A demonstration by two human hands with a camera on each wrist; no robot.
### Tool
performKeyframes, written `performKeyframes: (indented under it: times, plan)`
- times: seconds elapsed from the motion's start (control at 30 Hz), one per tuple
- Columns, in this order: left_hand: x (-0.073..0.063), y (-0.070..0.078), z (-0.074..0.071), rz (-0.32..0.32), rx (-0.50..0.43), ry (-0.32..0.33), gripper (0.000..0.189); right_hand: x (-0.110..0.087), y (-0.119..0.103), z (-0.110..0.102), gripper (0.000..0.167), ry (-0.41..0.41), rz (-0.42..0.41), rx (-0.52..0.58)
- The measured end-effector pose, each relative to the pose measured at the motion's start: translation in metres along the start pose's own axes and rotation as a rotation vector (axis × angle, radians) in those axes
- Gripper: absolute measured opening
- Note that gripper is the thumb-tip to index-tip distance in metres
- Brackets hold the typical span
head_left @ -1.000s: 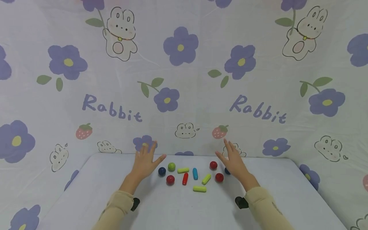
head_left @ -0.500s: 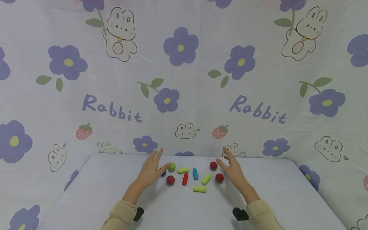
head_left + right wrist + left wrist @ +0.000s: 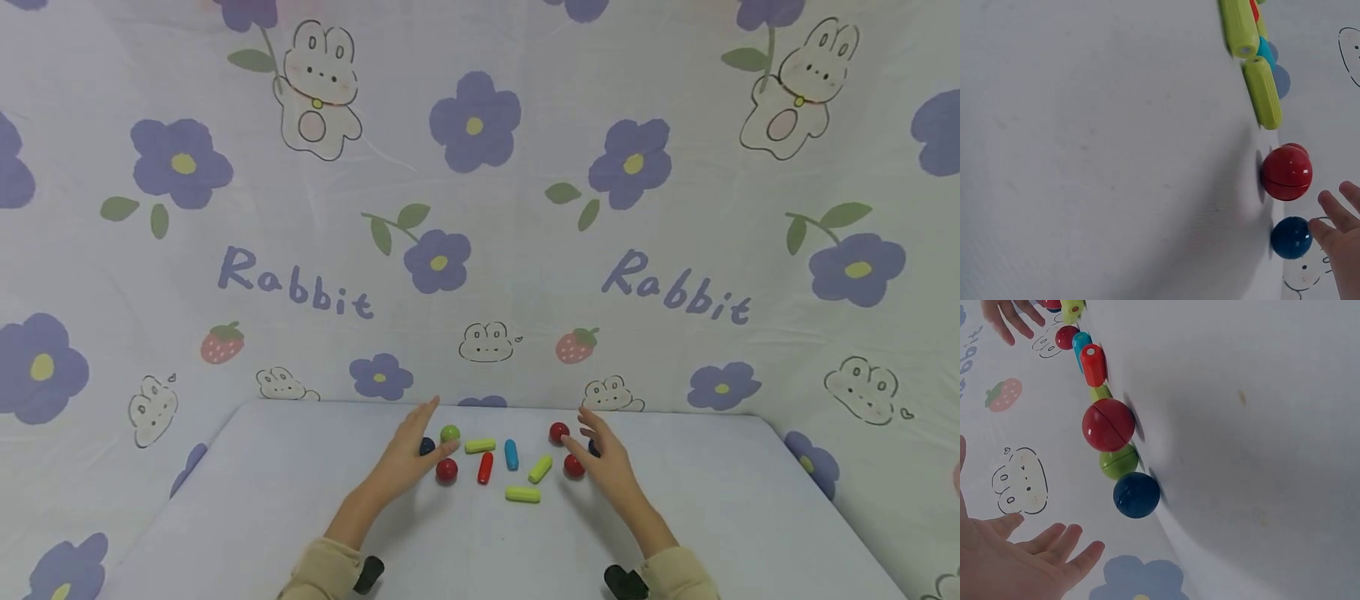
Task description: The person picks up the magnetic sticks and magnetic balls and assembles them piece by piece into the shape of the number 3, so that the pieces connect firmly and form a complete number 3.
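My left hand [image 3: 405, 458] hovers with spread fingers over the left balls: a dark blue ball [image 3: 1137, 495], a green ball [image 3: 450, 433] and a red ball [image 3: 1109, 425]. It holds nothing. On the right, my right hand [image 3: 609, 462] hangs in the same way, fingers apart and nothing in them. Close by it lie a red ball [image 3: 558, 432], a second red ball [image 3: 1287, 173] partly behind the thumb, and a dark blue ball [image 3: 1292, 237] mostly hidden by the hand in the head view.
Between the hands lie short sticks: a red one [image 3: 486, 467], a blue one [image 3: 512, 454] and yellow-green ones [image 3: 480, 446]. All rest on a white-covered table [image 3: 480, 550]. A printed rabbit cloth [image 3: 517, 208] rises behind the table's back edge.
Both hands have come lower and nearer the balls, the left one also moving to the right. Balls and sticks lie as before.
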State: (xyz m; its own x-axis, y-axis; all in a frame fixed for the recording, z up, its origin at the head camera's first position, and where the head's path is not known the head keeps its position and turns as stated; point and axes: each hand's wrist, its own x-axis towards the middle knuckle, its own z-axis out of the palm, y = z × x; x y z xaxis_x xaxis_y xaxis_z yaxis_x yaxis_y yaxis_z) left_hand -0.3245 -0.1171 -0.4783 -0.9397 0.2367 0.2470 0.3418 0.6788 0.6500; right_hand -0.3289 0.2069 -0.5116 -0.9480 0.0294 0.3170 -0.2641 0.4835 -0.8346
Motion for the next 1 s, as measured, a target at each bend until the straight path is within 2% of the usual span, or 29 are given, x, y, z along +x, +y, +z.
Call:
performKeyframes:
  times: [0.13, 0.27, 0.5, 0.73, 1.0]
  plan:
    - [-0.003, 0.002, 0.004, 0.016, -0.070, -0.003, 0.079, -0.008, -0.006, 0.002, 0.069, 0.003, 0.030, 0.010]
    - [-0.007, 0.003, 0.007, 0.030, -0.143, -0.005, 0.080, -0.013, -0.003, 0.003, 0.062, 0.005, 0.032, 0.033]
    - [-0.011, 0.008, 0.012, 0.051, -0.260, 0.005, 0.080, -0.019, 0.007, 0.004, 0.058, -0.019, 0.064, 0.089]
    - [-0.011, 0.013, 0.020, 0.055, -0.346, -0.006, 0.077, -0.023, 0.013, 0.002, 0.055, -0.045, 0.040, 0.159]
    - [-0.012, 0.015, 0.027, 0.144, -0.471, -0.051, 0.068, -0.025, 0.017, 0.002, 0.051, -0.048, 0.052, 0.170]
